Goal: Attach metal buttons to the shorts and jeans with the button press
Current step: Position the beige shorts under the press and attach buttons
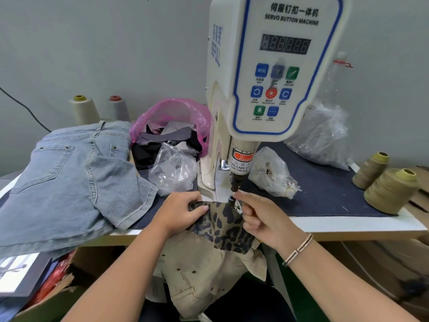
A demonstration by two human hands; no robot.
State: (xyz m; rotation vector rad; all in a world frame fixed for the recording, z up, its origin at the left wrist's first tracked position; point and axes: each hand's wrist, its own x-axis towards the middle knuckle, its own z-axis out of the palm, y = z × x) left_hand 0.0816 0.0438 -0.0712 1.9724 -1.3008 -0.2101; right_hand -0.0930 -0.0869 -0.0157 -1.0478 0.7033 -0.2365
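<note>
Nearest the camera, the beige shorts (204,273) were seen hanging off the table edge (348,225), their leopard-print waistband (222,224) drawn up onto the table. The band's long axis was laid toward the press, its far end set just under the punch (235,182) of the button press (267,77).

The left hand (178,212) was pressed on the band from the left, fingers curled over the cloth and the thumb laid along its top edge, so the fabric was held flat. The right hand (260,217) was brought in from the right, closer to the die; its fingertips (239,196) were pinched together at a small dark button part (231,199) sitting just below the punch. Whether the part was gripped or only steadied could not be told. By judgement, the next move depended on that part being lined up straight under the punch, with fingers cleared first.

Further back, bagged hardware (174,173) was lying left of the column. A pair of light jeans (69,177) was piled at the far left, well apart from the die.
</note>
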